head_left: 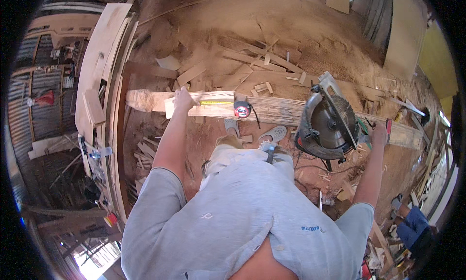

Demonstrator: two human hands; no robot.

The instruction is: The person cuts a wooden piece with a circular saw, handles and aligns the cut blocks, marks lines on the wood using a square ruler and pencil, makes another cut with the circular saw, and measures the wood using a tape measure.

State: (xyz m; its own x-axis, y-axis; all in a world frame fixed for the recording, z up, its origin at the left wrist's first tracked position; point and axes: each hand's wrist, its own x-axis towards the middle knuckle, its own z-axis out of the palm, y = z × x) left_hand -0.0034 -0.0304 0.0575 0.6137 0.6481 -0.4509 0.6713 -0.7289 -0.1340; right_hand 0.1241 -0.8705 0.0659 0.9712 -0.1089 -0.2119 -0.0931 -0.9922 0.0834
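Note:
A rough timber plank (276, 107) lies crosswise in front of me, with a shorter pale board (221, 95) on its left part. My left hand (183, 100) is closed at the board's left end, its thumb on the end of the yellow tape blade (216, 103). The blade runs right to a red and black tape measure (242, 109) resting on the wood. My right hand (379, 133) is closed near the plank's right part, beside a red piece (389, 125); what its fingers hold is hard to see. Between my hands a circular saw (324, 122) sits on the plank, blade exposed.
Long boards (104, 61) are stacked along the left side. Wood offcuts (264, 61) and sawdust cover the ground beyond the plank. A cable (303, 185) trails below the saw. Large sheets (404, 32) lean at the far right. Another person's leg (412, 229) shows at the lower right.

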